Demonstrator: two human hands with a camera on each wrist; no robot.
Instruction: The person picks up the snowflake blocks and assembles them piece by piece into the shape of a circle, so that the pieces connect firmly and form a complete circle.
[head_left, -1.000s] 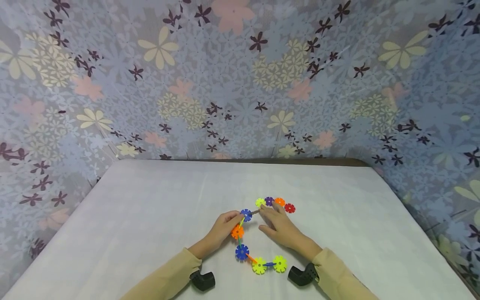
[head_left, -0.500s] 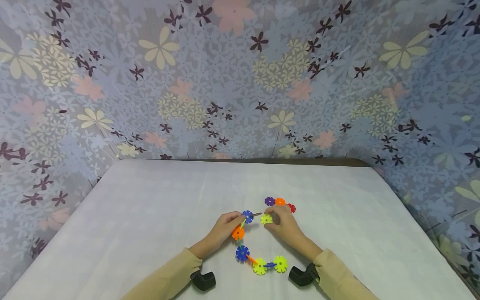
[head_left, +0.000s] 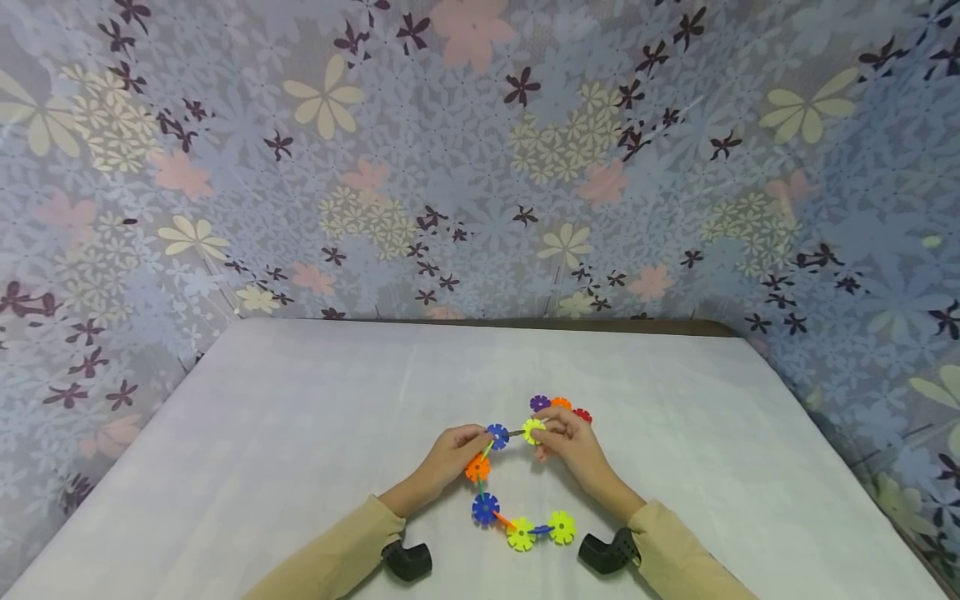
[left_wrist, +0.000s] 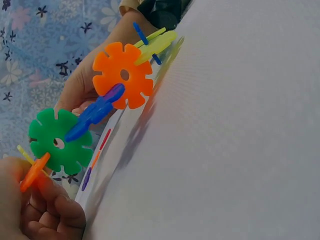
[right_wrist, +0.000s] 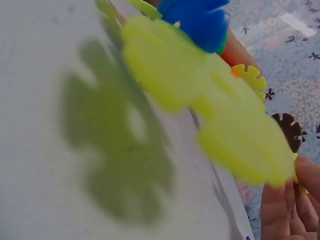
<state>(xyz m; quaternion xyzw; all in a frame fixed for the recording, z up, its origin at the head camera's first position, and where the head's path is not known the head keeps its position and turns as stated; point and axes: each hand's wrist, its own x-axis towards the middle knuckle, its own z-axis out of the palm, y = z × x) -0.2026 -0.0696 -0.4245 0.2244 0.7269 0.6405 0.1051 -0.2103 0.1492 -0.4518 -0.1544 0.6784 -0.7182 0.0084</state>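
Head view: the left hand pinches the disc chain near its upper blue disc; at that disc's 3 o'clock, the right hand pinches a yellow disc, engagement with the edge-on brown disc indeterminate. Fingers partly cover an orange disc at 12 o'clock. Right wrist view: a blurred chain disc obstructs the centre; the hand is cut off at 4 o'clock.

No text, label, brand, number or sign can be read in any view, whether on the brightly coloured, notched, round plastic discs, the white-covered rectangular desk, the blue-grey flower-patterned backdrop or the curved black wrist-worn pieces.
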